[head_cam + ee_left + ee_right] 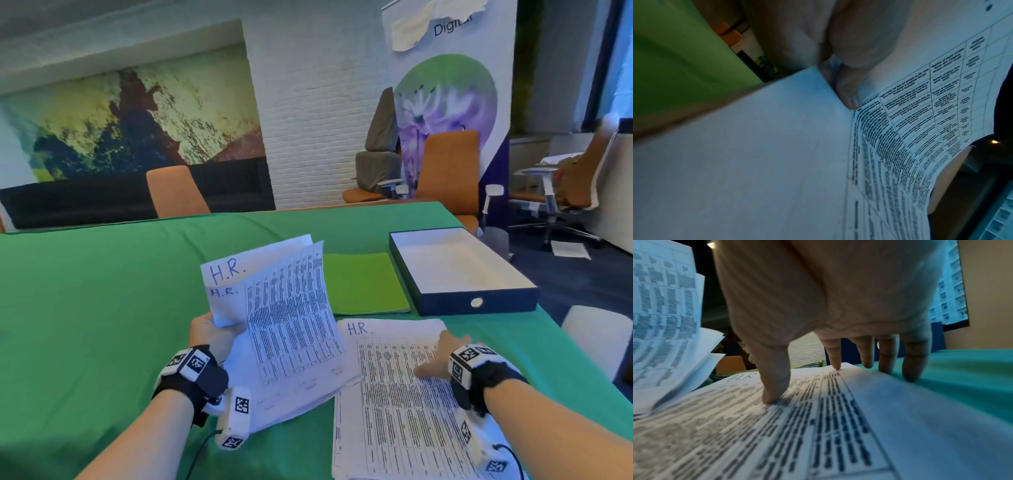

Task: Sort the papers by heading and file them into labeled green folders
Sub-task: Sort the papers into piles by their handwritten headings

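My left hand (214,330) holds up a bundle of printed papers (277,308) headed "H.R." above the table, gripping its left edge. In the left wrist view the thumb (849,91) pinches those sheets (920,113). A second stack headed "H.R." (394,404) lies flat at the front right. My right hand (436,363) presses down on it with straight, spread fingers (774,386) touching the sheet (818,426). A closed green folder (363,284) lies flat behind the papers, apart from both hands.
A shallow dark box with a white inside (455,270) stands at the right, beside the folder. Green cloth (85,308) covers the table. Orange chairs (174,192) stand behind the far edge, and a banner (452,89) stands at the back right.
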Demonstrator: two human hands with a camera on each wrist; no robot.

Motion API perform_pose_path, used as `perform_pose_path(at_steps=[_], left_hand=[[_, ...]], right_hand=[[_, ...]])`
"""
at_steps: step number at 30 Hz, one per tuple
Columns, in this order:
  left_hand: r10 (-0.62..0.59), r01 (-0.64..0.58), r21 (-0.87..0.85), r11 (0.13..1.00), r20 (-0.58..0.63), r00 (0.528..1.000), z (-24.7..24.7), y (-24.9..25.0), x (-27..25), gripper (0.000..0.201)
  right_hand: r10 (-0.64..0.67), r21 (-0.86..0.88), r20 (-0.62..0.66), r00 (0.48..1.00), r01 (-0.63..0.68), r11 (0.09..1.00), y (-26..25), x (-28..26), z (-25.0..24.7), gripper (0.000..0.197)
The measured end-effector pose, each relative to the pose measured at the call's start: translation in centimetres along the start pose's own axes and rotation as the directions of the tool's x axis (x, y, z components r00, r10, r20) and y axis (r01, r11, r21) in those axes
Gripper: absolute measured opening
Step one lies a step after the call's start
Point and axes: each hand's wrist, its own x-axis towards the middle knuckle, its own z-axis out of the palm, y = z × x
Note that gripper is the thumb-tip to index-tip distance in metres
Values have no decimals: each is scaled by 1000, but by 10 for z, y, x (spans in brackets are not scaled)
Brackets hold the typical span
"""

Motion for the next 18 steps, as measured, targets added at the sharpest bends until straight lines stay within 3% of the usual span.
perform_pose_path(at_steps=[2, 5, 8, 10, 12, 18], left_hand=[[-5, 5, 4, 1000, 23, 1000, -1, 0, -2, 30], [2, -5, 26, 1000, 94, 996, 0, 8, -6, 10], [67, -72, 34, 997, 137, 988, 3, 10, -8, 23], [67, -71, 20, 997, 135, 988, 5, 10, -9, 23], [42, -42, 1, 999, 133, 990, 6, 8, -8, 23], [30, -36, 57, 998, 101, 994, 6, 4, -10, 13]], right_hand=[[20, 20, -38, 999, -19, 1000, 1, 0, 1, 111], [38, 42, -101, 994, -34, 999, 0, 0, -1, 98], [31, 158, -192, 981, -1, 987, 2, 2, -8, 61], [-1, 211, -274, 962, 61, 976, 5, -1, -13, 22], [-9, 225, -325, 946, 87, 970, 8, -4, -20, 3], [-33, 321, -384, 923, 167, 932, 12, 3, -30, 23]])
